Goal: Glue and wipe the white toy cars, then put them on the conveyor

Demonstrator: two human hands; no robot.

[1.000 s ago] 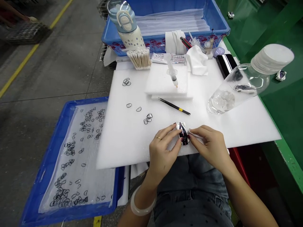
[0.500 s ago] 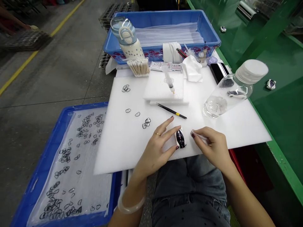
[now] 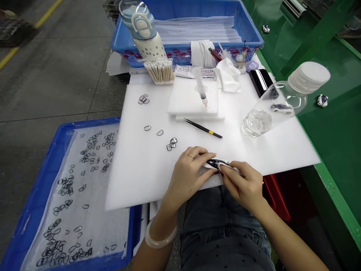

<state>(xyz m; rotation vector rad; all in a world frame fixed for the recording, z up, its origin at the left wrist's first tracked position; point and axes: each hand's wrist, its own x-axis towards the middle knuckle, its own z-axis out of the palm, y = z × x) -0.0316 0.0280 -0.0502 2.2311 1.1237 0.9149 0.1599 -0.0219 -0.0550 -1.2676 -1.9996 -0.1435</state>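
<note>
My left hand (image 3: 190, 175) and my right hand (image 3: 242, 184) meet near the front edge of a white foam board (image 3: 135, 180). Between them lies a small glossy black-and-white piece (image 3: 216, 163), turned sideways. My left fingers grip it from the left. My right fingers press a white wipe (image 3: 229, 168) against its right end. Part of the piece is hidden by my fingers. A black tweezers (image 3: 203, 129) with a yellow band lies just beyond my hands. Several thin black loops (image 3: 171, 143) lie to their left.
A syringe (image 3: 201, 92) stands on a white foam block (image 3: 191, 101) on the board. A blue tray of black loops (image 3: 67, 195) sits left, a blue crate (image 3: 197, 22) behind. Cotton swabs (image 3: 159, 71), a phone (image 3: 261, 81) and a glass bottle (image 3: 270, 111) stand along the back.
The piece has turned from lengthwise to sideways, and both hands have closed on it. The wipe now presses against it. The view has shifted slightly.
</note>
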